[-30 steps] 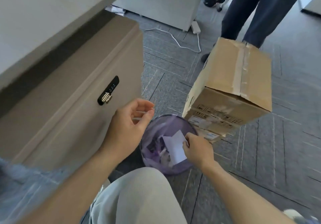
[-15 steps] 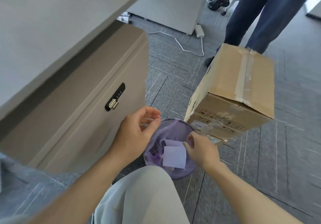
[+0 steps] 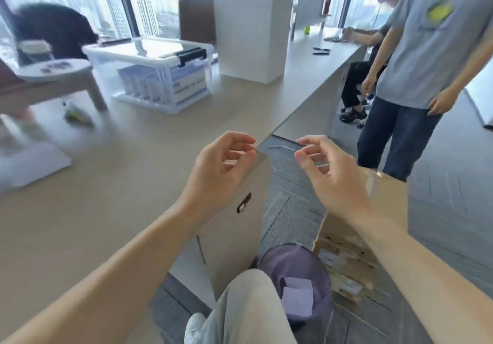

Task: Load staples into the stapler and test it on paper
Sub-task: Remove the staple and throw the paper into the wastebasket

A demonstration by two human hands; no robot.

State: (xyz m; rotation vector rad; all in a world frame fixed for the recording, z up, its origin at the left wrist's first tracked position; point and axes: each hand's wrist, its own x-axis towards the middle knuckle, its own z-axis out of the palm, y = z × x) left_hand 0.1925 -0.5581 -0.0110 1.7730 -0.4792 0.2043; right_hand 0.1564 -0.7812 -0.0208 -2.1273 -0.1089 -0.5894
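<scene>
Left hand (image 3: 221, 175), right hand (image 3: 333, 181) loosely curled

The desk surface (image 3: 106, 210) is plain light beige; the storage bin (image 3: 160, 77) near its far edge is clear with black latches (image 3: 190, 55). The carpet (image 3: 448, 210) is grey with thin pale lines, the cardboard box (image 3: 389, 202) brown, the waste-bin liner (image 3: 288, 261) purple, its paper slips (image 3: 297, 299) pale lilac.

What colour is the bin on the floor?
The bin is purple, best seen in the head view.
</scene>
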